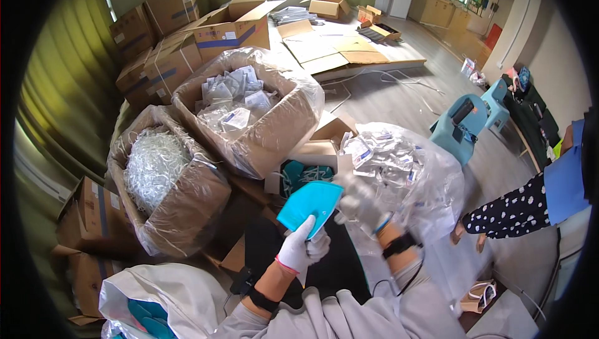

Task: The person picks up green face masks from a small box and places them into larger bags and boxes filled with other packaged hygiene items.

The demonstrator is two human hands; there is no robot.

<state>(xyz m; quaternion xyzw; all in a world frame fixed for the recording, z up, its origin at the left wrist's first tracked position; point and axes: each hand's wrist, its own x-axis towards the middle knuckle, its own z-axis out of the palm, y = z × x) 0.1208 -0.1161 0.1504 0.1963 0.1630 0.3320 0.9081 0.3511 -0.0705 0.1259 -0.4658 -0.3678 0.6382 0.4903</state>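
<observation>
My left hand (pixel 302 249), in a white glove, holds a flat teal piece (pixel 312 205) shaped like a folded face mask. The thumb lies on its front and the fingers curl behind its lower end. Close to the right edge of that piece is my right hand (pixel 362 205), also gloved; motion smears its fingers, so their grip cannot be made out. Beyond the piece, a small carton (pixel 344 165) contains more teal pieces (pixel 306 173) with pale straps. To the right, a clear plastic bag (pixel 440 198) holds many small white packets (pixel 390 158).
At left, one plastic-lined carton (pixel 215 198) holds whitish stringy strands (pixel 156 167); another (pixel 265 145) holds clear packets. A white sack (pixel 181 283) with teal pieces lies lower left. Stacked boxes (pixel 171 64) stand behind. Blue chairs (pixel 458 133) and a person (pixel 543 201) are at right.
</observation>
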